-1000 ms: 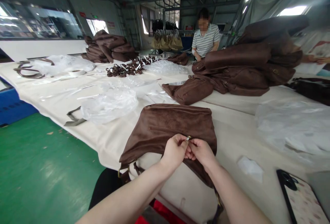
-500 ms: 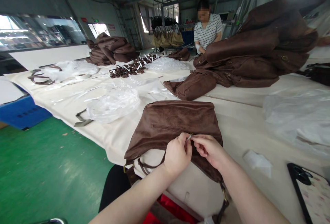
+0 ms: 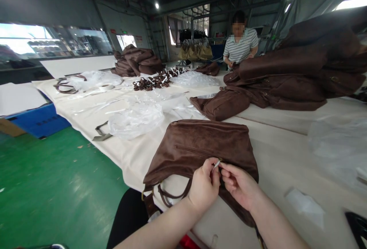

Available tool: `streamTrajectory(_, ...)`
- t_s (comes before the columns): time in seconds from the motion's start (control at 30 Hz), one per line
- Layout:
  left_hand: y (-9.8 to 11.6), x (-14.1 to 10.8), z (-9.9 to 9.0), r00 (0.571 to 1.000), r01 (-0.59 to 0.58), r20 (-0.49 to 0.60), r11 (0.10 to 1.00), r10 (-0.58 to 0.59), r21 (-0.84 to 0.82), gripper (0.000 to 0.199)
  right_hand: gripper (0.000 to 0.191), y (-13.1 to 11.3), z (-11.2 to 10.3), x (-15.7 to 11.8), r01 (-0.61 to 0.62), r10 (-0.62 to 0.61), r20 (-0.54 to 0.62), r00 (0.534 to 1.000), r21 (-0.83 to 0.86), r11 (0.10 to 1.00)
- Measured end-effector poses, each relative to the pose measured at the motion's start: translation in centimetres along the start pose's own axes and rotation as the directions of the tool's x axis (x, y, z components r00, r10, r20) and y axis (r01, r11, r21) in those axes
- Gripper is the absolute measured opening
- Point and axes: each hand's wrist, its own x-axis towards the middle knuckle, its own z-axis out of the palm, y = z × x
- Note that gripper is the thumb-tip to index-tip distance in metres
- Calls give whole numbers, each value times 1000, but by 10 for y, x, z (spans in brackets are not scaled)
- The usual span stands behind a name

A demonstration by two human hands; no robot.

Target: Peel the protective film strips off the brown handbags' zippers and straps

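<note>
Thumb and forefinger of my left hand (image 3: 204, 186) are pinched together on a small white strip (image 3: 216, 164), which slants up toward a brass-coloured zip pull (image 3: 220, 159). My right hand (image 3: 242, 187) comes in from the other side, its fingers loosely curled and the forefinger's tip right beside that strip; I cannot tell whether it grips anything. Both hands are over the lower right part of a brown leather-look shoulder bag (image 3: 212, 136), which lies in front of me on the cream-covered table (image 3: 283, 153), its long zip (image 3: 195, 150) running across the side facing up. A thin brown strap (image 3: 177, 196) loops out below the bag, left of my wrists, with a brass ring (image 3: 142, 195) near the table's edge. Just beyond the bag, another brown bag (image 3: 220, 105) lies against a heaped pile of brown bags (image 3: 281, 88) on the right. Clear plastic wrapping (image 3: 134, 121) lies crumpled to the left, and past it are small dark brown pieces with white ties (image 3: 150, 82). On my right, a crumpled white sheet (image 3: 305, 205) rests near the black corner of a phone (image 3: 361, 224). Across the table, a co-worker in a striped shirt (image 3: 241, 50) stands behind the pile, hands partly hidden.
</note>
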Motion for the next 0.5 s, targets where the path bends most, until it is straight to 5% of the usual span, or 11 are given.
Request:
streamTrajectory(0.17,-2,2,-2,998,20,61,999,-17,-41,54,15,2,-1,1,-6,7,18,1000,-19,1000)
streamTrajectory(0.37,-6,2,2,986,76,-145,996,-82,-43,24,17,0,0,0,-16,16,13,1000,17,1000)
streamTrajectory(0.5,-4,3,-2,992,57,-116,996,-49,69,17,16,-2,0,-1,-41,38,42,998,79,996)
